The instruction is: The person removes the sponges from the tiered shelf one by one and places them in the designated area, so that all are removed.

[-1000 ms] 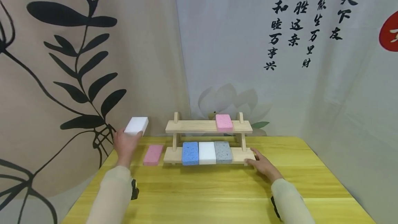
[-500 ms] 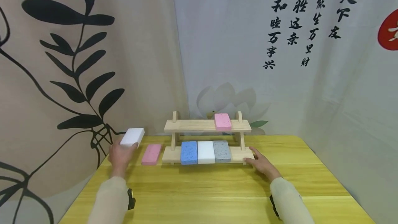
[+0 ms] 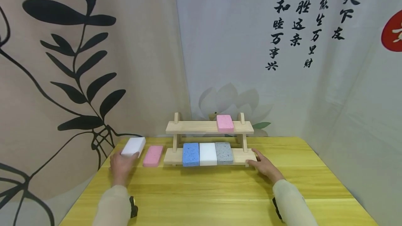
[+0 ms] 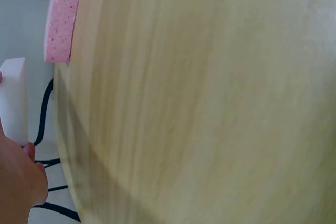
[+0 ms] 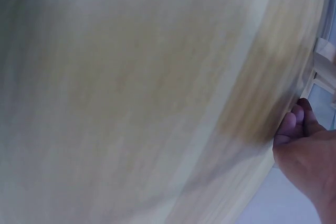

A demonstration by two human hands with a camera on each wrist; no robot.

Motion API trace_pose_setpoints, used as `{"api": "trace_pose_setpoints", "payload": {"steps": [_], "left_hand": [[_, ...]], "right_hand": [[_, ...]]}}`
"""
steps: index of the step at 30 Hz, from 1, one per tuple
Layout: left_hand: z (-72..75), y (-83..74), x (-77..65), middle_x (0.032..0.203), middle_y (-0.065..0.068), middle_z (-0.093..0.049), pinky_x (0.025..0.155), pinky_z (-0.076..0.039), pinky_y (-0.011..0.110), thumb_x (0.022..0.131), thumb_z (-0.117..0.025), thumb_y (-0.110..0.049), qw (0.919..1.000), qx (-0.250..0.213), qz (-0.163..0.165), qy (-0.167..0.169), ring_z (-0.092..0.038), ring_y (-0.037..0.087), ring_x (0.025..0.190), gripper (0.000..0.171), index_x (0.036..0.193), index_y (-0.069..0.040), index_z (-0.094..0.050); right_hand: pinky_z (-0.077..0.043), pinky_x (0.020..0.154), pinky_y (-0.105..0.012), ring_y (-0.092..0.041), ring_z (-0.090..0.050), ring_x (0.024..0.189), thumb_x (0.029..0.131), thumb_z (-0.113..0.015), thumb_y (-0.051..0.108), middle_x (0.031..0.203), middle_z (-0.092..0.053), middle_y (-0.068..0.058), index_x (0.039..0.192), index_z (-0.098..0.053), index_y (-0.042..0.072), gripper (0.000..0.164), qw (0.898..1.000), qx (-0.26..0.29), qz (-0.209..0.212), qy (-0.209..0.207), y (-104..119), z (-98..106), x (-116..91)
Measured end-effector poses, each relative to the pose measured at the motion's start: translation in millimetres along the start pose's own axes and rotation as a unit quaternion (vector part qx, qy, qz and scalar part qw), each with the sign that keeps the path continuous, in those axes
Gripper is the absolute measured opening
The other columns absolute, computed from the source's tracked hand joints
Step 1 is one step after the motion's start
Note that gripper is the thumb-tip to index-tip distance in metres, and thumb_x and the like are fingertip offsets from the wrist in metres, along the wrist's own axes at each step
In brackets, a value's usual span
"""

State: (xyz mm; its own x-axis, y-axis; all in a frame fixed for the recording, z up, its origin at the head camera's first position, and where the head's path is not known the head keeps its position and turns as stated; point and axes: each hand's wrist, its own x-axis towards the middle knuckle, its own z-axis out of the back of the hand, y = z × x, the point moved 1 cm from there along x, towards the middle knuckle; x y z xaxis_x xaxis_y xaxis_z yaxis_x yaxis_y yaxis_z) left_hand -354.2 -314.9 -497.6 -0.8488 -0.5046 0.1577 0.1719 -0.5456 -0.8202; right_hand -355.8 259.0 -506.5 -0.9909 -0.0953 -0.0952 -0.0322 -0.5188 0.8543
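My left hand (image 3: 120,166) grips a white sponge (image 3: 133,146) by its near end, low over the table's left side. In the left wrist view this white sponge (image 4: 14,100) shows a smooth face, with fingers at its lower end. Just right of it, a pink sponge (image 3: 153,156) lies flat; its pores show on the pink sponge (image 4: 62,26) in the left wrist view. A two-tier wooden rack (image 3: 191,127) stands at the middle. My right hand (image 3: 267,167) holds the right end of its lower shelf, thumb in front and fingers at the end.
Side by side on the lower shelf are a blue sponge (image 3: 191,154), a white sponge (image 3: 208,153) and a grey sponge (image 3: 224,153). Another pink sponge (image 3: 225,123) sits toward the right of the upper shelf. Behind the wooden table (image 3: 201,198) hangs a printed cloth (image 3: 220,44).
My left hand has come down and nearer with the white sponge, from above the table's back edge to low over the table. The right hand stays at the rack.
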Motion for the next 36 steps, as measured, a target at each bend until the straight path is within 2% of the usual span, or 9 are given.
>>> {"api": "trace_pose_setpoints", "payload": {"steps": [12, 18, 24, 29, 36], "left_hand": [[-7.5, 11.4, -5.8, 0.136, 0.034, -0.035, 0.099, -0.031, 0.065, 0.087, -0.070, -0.045, 0.9996, 0.009, 0.024, 0.010, -0.037, 0.051, 0.122, 0.090, 0.146, 0.010, -0.031], [-11.4, 15.9, -6.0, 0.133, 0.035, -0.037, 0.099, -0.030, 0.066, 0.085, -0.072, -0.043, 0.9996, 0.020, 0.020, 0.007, -0.038, 0.052, 0.120, 0.088, 0.144, 0.010, -0.034], [-12.7, 14.6, -12.0, 0.128, 0.035, -0.040, 0.097, -0.034, 0.066, 0.084, -0.073, -0.039, 0.9996, 0.024, 0.013, -0.002, -0.042, 0.053, 0.115, 0.084, 0.141, 0.011, -0.038], [-14.7, 15.7, -14.9, 0.125, 0.034, -0.042, 0.093, -0.038, 0.066, 0.084, -0.074, -0.040, 0.9994, 0.034, 0.009, -0.006, -0.045, 0.052, 0.111, 0.083, 0.140, 0.011, -0.039], [-17.7, 18.4, -13.5, 0.125, 0.035, -0.041, 0.094, -0.037, 0.066, 0.084, -0.073, -0.041, 0.9991, 0.042, 0.008, -0.006, -0.044, 0.051, 0.111, 0.084, 0.140, 0.011, -0.038]], "right_hand": [[-0.034, 0.106, -0.063, -0.052, -0.033, 0.136, 0.096, -0.064, 0.042, 0.150, -0.027, -0.039, 0.158, -0.017, 0.009, 0.085, 1.000, -0.012, 0.001, -0.002, 1, -1, 0], [-0.034, 0.106, -0.063, -0.051, -0.030, 0.138, 0.095, -0.064, 0.043, 0.151, -0.024, -0.039, 0.158, -0.016, 0.009, 0.086, 1.000, -0.004, -0.001, 0.005, 2, 0, -2], [-0.032, 0.107, -0.062, -0.052, -0.027, 0.139, 0.096, -0.062, 0.041, 0.153, -0.021, -0.039, 0.159, -0.014, 0.009, 0.086, 1.000, 0.008, -0.001, 0.011, 1, -1, -1], [-0.031, 0.107, -0.063, -0.052, -0.028, 0.139, 0.096, -0.063, 0.041, 0.152, -0.022, -0.038, 0.159, -0.015, 0.010, 0.085, 1.000, 0.007, -0.003, 0.007, 1, -2, 0], [-0.031, 0.107, -0.063, -0.051, -0.022, 0.141, 0.096, -0.063, 0.040, 0.154, -0.019, -0.038, 0.159, -0.015, 0.011, 0.084, 1.000, 0.007, -0.007, 0.012, 3, -1, -2]]}}
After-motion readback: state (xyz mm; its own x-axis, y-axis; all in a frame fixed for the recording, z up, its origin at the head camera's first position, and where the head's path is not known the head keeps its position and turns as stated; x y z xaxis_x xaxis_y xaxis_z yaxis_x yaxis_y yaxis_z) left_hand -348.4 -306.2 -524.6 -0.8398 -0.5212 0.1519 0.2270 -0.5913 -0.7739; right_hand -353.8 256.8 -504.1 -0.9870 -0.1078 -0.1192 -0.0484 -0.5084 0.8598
